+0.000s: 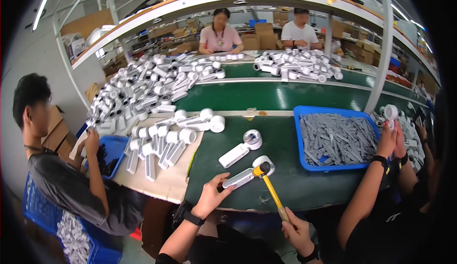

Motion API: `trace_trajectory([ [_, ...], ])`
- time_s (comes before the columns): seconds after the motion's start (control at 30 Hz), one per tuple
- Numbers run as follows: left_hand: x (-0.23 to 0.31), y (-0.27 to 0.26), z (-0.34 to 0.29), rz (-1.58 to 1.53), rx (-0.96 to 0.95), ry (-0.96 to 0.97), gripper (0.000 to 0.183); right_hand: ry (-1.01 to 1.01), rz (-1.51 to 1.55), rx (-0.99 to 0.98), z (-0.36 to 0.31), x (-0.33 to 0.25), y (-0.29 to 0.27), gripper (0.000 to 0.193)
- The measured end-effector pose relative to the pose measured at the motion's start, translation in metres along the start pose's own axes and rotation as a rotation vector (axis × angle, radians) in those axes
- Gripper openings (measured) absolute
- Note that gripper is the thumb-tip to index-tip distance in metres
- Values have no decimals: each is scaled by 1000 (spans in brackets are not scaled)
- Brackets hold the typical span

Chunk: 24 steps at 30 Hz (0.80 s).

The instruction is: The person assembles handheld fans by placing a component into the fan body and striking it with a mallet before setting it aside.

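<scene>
Our right hand (pixel 297 229) grips the hammer (pixel 272 187), left hand (pixel 212 195) holds the white device (pixel 246 175); probably light, stiff, so grab its handle (pixel 238 179).

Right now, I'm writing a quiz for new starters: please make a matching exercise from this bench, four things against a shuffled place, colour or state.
1 Hammer
2 Left hand
3 Grey strips
4 Tabletop

A dark green
B in a blue tray
C in the right hand
D gripping a white handle

Pairs: 1-C, 2-D, 3-B, 4-A
</scene>
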<state>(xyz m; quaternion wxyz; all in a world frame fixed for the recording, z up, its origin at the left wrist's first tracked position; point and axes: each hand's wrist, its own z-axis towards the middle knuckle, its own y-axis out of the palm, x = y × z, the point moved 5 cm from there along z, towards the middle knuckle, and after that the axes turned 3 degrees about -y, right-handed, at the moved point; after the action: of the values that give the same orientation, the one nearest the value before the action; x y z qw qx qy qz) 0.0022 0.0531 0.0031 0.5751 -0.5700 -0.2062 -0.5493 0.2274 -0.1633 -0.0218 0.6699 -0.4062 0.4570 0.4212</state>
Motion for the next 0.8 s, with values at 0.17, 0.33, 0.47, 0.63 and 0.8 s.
trace_trajectory([
  [0.17,-9,-28,-17,176,185,181,22,-211,-250,-140,26,-35,33,50],
  [0.33,-13,-29,-22,130,203,232,21,-388,-367,-10,22,-67,33,46],
  [0.47,-14,-29,-21,126,197,226,22,-292,-492,-168,25,-77,33,45],
  [0.63,-19,-28,-19,146,206,187,23,-269,-520,-163,27,-81,36,44],
  [0.8,-21,-28,-18,159,165,102,25,-323,-458,-136,27,-81,40,44],
])
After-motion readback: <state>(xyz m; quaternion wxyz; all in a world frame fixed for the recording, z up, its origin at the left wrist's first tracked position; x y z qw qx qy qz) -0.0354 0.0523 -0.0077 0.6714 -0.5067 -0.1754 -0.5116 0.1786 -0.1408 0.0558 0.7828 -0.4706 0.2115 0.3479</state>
